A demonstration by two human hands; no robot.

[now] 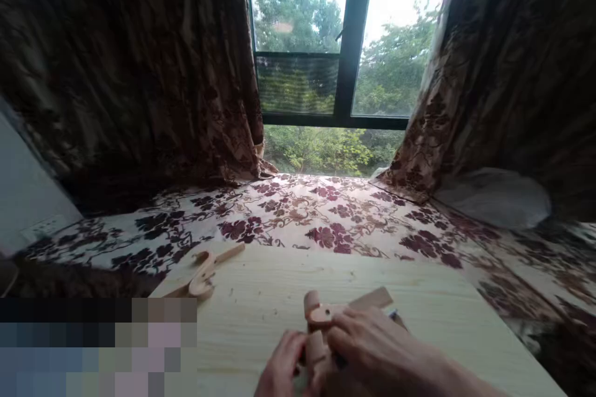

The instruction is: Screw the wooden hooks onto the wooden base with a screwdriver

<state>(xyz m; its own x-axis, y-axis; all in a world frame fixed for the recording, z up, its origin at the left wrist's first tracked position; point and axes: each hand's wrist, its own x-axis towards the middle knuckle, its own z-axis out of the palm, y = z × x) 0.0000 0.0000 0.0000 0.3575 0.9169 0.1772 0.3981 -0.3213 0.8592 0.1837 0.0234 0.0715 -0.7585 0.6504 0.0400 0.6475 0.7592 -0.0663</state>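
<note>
- While floral cloth (330,242) spreads beyond our grip, a pale board (419,285) lies directly beneath it.
- Our right hand (367,338) clamps 1 wooden assembly (320,316); our left hand (280,365) grips its left side.
- Farther off, left of our grip, we see curved wooden strips (201,282).

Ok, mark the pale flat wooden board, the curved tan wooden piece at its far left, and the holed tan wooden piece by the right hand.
Board (447,304), head view: bare right part.
Curved piece (201,280), head view: its middle.
Holed piece (319,316), head view: rounded end.
</note>
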